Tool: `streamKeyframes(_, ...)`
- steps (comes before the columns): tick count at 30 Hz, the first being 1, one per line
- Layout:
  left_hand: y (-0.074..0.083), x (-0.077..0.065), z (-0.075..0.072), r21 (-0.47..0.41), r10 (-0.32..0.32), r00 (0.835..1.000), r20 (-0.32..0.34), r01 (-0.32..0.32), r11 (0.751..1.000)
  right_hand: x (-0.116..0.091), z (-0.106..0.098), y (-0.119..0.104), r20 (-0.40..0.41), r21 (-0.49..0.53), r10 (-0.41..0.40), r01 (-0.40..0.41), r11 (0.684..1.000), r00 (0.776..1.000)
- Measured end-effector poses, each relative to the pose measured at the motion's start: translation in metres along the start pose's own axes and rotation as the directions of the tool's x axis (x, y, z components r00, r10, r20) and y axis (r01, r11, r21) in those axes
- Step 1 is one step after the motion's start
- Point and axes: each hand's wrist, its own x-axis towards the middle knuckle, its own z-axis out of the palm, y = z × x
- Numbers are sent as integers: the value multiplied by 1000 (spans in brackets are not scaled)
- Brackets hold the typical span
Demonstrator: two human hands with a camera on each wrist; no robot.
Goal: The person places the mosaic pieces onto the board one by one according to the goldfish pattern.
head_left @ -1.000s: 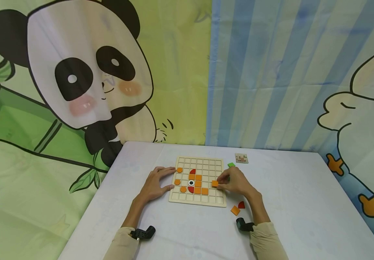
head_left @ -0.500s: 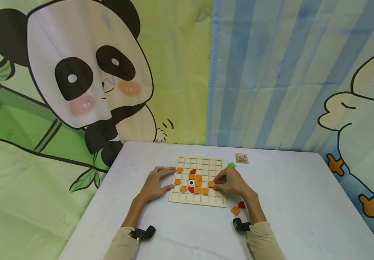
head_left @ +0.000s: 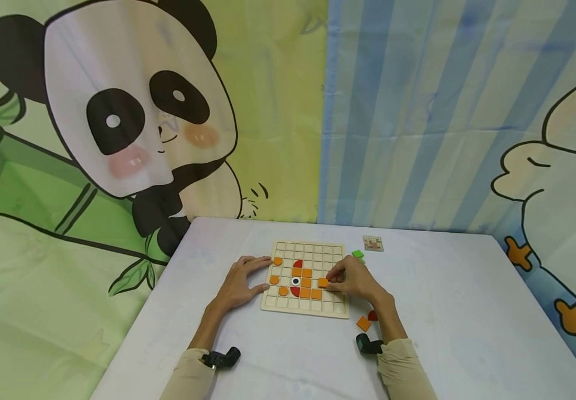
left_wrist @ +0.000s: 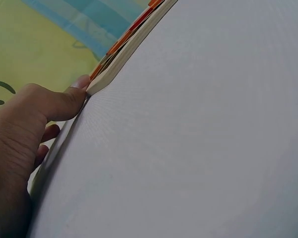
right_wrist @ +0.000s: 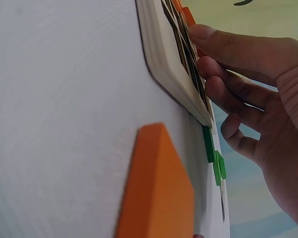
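A pale wooden grid board (head_left: 325, 256) lies on the table. On it are orange round pieces (head_left: 274, 280) along the left, several orange square tiles (head_left: 306, 273), two red quarter-round pieces (head_left: 298, 264) and a white eye tile (head_left: 295, 281). My right hand (head_left: 355, 278) pinches an orange square tile (head_left: 322, 283) between thumb and fingers, low over the board's right half. In the right wrist view, the thumb covers part of that tile (right_wrist: 189, 16). My left hand (head_left: 238, 283) spreads thumb and fingers against the board's left edge; its thumb (left_wrist: 69, 103) presses the board's corner.
A loose orange tile (head_left: 363, 323) and a red piece (head_left: 373, 315) lie near the right forearm, just off the board. Green tiles (head_left: 358, 254) sit beyond the right hand. A small printed card (head_left: 373, 243) is farther back. Patterned cloth (head_left: 278, 111) hangs behind the table.
My right hand has slid left over the board with the orange square tile, toward the orange tiles in the middle. My left hand has stayed at the board's edge.
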Motion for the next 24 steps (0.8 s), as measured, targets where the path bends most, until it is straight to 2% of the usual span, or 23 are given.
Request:
streamKeyframes(8,-4,1,2,11,-2,1000,6,2,1000,4,2,0,7,20,-29,29,999,1000)
streamKeyframes(24,-2,1,1,-8,-11,1000,8,11,1000,8,6,-5,33,14,12,-12,1000,999)
